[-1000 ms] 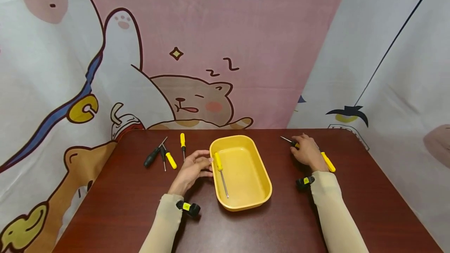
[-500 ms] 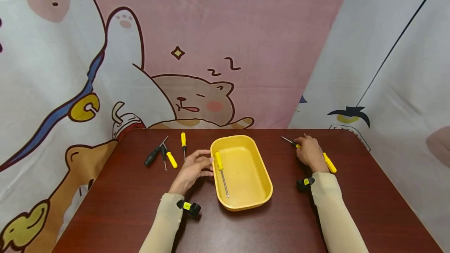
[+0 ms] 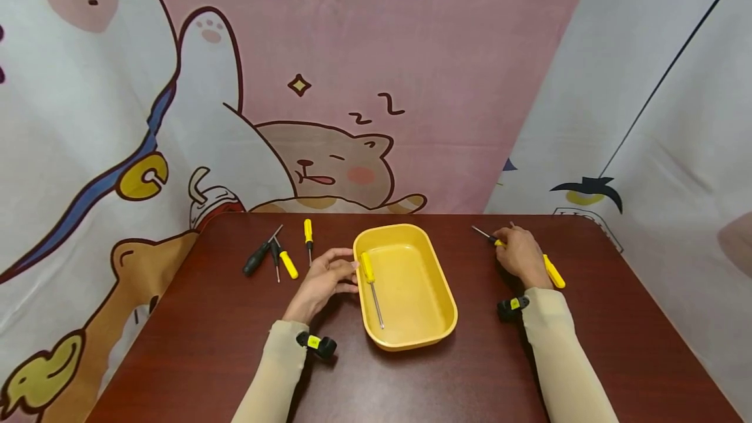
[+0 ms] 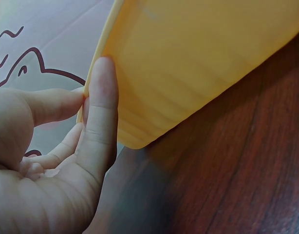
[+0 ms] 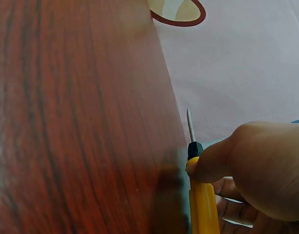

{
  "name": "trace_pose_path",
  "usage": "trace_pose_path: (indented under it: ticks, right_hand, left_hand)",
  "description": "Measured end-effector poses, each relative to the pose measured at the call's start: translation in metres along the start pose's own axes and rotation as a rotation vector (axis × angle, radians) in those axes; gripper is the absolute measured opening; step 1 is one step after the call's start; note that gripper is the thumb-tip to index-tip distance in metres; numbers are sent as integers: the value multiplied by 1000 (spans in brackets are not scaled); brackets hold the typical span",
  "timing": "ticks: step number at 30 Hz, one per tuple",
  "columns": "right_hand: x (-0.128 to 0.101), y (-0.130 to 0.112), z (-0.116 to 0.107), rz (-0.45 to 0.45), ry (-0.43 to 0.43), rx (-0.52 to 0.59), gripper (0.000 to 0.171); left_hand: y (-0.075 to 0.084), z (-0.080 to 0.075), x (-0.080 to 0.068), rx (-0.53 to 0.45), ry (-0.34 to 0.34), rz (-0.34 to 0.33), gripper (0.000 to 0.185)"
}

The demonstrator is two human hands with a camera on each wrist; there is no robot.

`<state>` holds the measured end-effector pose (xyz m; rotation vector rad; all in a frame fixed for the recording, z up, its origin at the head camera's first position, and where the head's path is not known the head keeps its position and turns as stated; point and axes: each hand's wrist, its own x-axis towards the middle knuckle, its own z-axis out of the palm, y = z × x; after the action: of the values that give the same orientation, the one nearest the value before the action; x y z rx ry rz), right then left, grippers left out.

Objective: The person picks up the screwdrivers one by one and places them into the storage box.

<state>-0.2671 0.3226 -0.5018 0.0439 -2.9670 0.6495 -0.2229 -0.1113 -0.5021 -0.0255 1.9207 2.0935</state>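
My left hand [image 3: 322,281] pinches the left rim of a yellow rectangular tray [image 3: 420,299] between thumb and finger; the left wrist view shows the tray's outer wall [image 4: 188,63] close up. Inside the tray, along its left side, lies a screwdriver [image 3: 368,269] with a yellow handle. At the right, my right hand [image 3: 521,256] holds a yellow-handled screwdriver [image 5: 204,207] with a black collar, thumb against the handle. Its thin metal shaft points to the far left in the head view. Another yellow handle [image 3: 554,271] shows beside the right wrist, its middle hidden by the hand.
Left of the tray lie a black screwdriver [image 3: 256,260], a small dark one [image 3: 275,258], a yellow-handled one [image 3: 288,265] and a yellow-and-black one [image 3: 308,232]. The brown table [image 3: 405,384] ends at a patterned cloth [image 3: 458,83] behind.
The right hand has shifted very slightly at the screwdriver. The head view has tilted a little. The left hand and tray stay put.
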Motion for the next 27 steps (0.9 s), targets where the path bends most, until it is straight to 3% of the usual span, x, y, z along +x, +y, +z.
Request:
trace_pose_path:
  ticks: [13,27]
  right_hand:
    - [-2,-6,-5,40,17,86,32]
    - [-1,-8,-4,26,68,163,29]
  left_hand:
    - [-1,-2,-1,-5,-2,-4,44]
    - [0,-1,-1,-1,-8,-8,45]
